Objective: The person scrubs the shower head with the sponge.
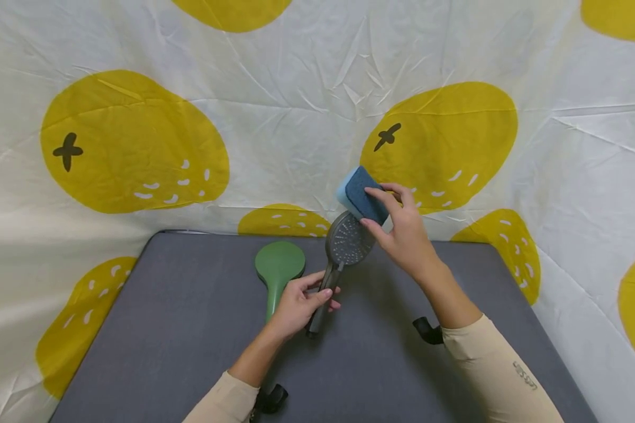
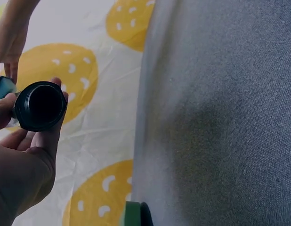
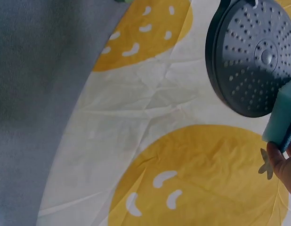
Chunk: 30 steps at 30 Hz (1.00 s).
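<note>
A dark grey shower head (image 1: 349, 239) is held up over the table, its nozzle face turned toward me. My left hand (image 1: 301, 302) grips its handle, and the handle's hollow end (image 2: 42, 106) shows in the left wrist view. In my right hand (image 1: 407, 235) is a blue sponge (image 1: 367, 197), pinched between thumb and fingers, with a light blue side and a darker scouring side. The light blue side (image 3: 279, 113) meets the edge of the nozzle face in the right wrist view. Left of the shower head lies a green shower head (image 1: 280, 261), its handle partly behind my left hand.
The grey cloth-covered table (image 1: 180, 329) reaches back to a white curtain (image 1: 296, 141) printed with yellow fruit. Black straps (image 1: 428, 331) show at both wrists.
</note>
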Motion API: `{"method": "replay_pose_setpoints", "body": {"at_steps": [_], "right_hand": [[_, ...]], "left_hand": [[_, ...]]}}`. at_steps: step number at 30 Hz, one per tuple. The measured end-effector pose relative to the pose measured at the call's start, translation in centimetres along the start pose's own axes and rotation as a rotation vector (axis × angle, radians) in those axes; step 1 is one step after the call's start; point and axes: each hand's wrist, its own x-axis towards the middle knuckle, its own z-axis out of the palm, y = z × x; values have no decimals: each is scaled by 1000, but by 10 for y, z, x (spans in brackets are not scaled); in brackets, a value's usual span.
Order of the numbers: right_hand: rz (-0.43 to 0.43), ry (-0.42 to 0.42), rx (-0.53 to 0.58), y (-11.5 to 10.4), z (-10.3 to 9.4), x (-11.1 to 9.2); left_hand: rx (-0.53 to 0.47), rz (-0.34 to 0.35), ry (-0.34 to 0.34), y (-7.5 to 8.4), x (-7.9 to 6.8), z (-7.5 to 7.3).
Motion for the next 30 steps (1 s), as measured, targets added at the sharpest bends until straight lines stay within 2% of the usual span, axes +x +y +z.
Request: {"method": "replay_pose_setpoints", "body": {"at_steps": [6, 13, 21, 30], "right_hand": [[-7, -22, -31, 2, -4, 3], [-157, -42, -118, -2, 0, 1], [-321, -84, -190, -13, 17, -15], [-363, -137, -202, -21, 23, -37]], "left_hand": [[-17, 10, -14, -1, 1, 0], [-38, 24, -50, 1, -1, 1], [-40, 42, -61, 3, -3, 2], [-62, 56, -76, 3, -3, 2]]}}
